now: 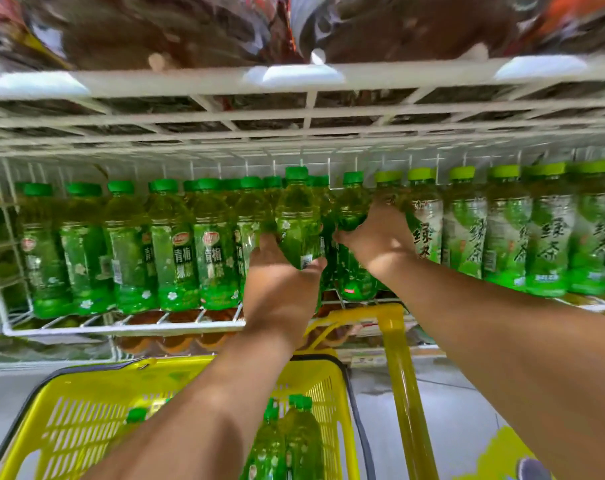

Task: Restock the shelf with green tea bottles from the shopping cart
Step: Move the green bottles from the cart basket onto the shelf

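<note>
Left hand (280, 271) grips a green tea bottle (299, 216) low on its body, fingers curled round the base, cap up. Right hand (377, 233) is wrapped round a second bottle (351, 216) just beside the first, thumb across the label; that one sits further back in the row. Both bottles stand upright, long axis vertical, mine tilted slightly toward me.

Held bottle is at the front edge of the wire shelf (121, 329), in the gap between the dark-capped row (176, 244) to the left and the lighter-capped row (501, 230) to the right. The gap lies straight ahead of the left hand and slightly above it, so the push is forward and a little up. Left hand is the nearer one to that slot; right hand seems to be steadying the neighbour.

Below, the yellow shopping cart (86, 417) holds more bottles (294, 441), lying near its right wall. Upper wire shelf (294, 112) hangs close over the caps; clearance looks tight. Frame is motion-blurred.
</note>
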Demonstrator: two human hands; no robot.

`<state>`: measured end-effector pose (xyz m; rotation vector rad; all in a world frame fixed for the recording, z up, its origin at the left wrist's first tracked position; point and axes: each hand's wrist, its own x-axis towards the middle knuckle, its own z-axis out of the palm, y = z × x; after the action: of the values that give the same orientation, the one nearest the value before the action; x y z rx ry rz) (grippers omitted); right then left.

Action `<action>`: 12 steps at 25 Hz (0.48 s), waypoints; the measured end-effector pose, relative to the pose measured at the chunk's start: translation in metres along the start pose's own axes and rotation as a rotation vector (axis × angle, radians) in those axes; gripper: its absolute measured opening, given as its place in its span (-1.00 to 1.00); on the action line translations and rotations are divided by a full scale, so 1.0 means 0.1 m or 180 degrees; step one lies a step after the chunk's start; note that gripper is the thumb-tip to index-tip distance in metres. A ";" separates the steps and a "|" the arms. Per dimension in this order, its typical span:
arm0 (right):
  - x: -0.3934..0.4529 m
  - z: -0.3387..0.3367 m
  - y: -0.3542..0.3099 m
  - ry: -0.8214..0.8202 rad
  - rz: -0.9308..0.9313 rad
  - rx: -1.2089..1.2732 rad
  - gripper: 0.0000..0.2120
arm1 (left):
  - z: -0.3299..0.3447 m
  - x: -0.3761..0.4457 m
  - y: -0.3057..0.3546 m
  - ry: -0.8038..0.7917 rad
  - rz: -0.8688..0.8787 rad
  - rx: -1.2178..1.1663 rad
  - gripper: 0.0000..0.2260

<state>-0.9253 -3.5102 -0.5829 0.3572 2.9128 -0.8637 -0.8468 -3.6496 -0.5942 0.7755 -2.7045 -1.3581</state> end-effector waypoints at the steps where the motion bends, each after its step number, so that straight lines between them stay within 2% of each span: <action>1: 0.00 0.03 -0.01 -0.0007 0.0016 -0.0091 -0.34 | 0.05 0.01 -0.01 0.0028 0.0047 -0.0009 -0.45; 4: 0.02 0.11 -0.03 -0.0017 -0.0076 -0.0241 -0.45 | 0.15 0.08 -0.02 0.0170 0.0128 0.0042 -0.48; 7: 0.05 0.15 -0.01 0.0047 -0.0111 -0.0252 -0.39 | 0.19 0.11 -0.04 0.0327 0.0268 0.0389 -0.47; 12: 0.06 0.22 -0.05 0.0005 -0.0073 -0.0347 -0.25 | 0.21 0.10 -0.07 0.0789 0.0868 0.1964 -0.37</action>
<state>-0.9317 -3.5250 -0.5994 0.3168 2.9555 -0.7037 -0.8572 -3.6417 -0.6143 0.5102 -2.8844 -0.3387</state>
